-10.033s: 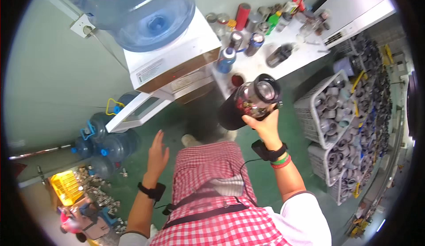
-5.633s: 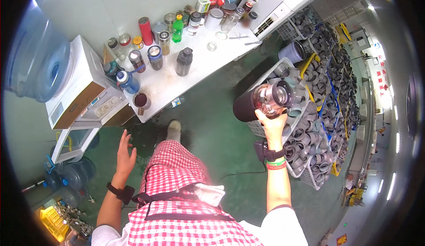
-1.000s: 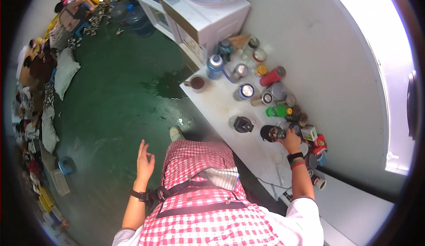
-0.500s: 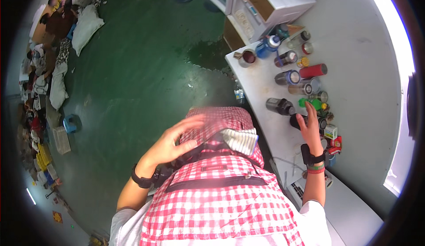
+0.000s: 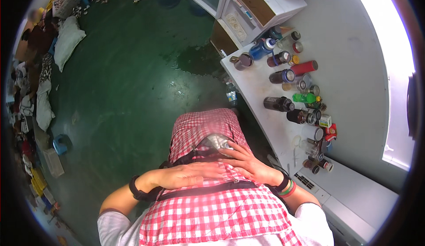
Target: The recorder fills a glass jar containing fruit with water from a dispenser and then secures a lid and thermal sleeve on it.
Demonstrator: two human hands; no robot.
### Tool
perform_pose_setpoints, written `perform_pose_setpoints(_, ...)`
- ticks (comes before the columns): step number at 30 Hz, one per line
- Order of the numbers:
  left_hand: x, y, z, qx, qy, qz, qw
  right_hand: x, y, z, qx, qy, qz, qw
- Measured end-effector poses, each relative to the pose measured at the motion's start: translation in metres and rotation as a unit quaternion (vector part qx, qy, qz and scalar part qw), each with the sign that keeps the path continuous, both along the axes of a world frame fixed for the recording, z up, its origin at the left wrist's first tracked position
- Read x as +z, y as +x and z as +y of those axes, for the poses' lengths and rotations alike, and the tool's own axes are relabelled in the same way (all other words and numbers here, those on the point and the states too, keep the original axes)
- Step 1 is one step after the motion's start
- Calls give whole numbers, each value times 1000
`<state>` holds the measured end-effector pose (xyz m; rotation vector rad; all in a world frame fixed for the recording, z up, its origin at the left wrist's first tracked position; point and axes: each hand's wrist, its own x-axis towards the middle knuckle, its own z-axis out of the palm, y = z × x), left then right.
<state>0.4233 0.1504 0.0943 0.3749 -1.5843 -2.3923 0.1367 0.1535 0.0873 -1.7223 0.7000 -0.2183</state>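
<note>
I wear a red-and-white checked apron with a dark band across its front. My left hand lies flat over the apron at my waist, its fingers stretched out toward the right. From the other side my right hand reaches in with spread fingers, its fingertips close to a pale, shiny bundle at the front of the apron. Whether the fingertips touch that bundle I cannot tell. Neither hand shows anything held. A black band circles each wrist, and the right one also has coloured bracelets.
On the right a white table along the wall carries several bottles and flasks, among them a red flask. Behind it stands a water dispenser. A bottle is beside the table. At far left are sacks and seated people.
My right hand has come from beside the table down to the apron. The left hand has lowered and flattened against it. The striped cloth at the front no longer sticks out.
</note>
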Motion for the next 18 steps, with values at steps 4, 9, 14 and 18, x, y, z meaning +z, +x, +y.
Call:
perform_pose_setpoints(4,2,15,-3,26,-2,-16,1000,20,1,-6,-69,10,-31,997)
perform_pose_setpoints(9,12,21,-12,28,-56,-34,997,22,14,-9,-27,69,-163,984)
perform_pose_setpoints(14,16,23,-9,82,-65,-85,991,29,22,-17,-9,49,-162,986)
perform_pose_setpoints(18,18,29,-9,174,-12,-126,977,25,12,-18,-33,32,-137,989)
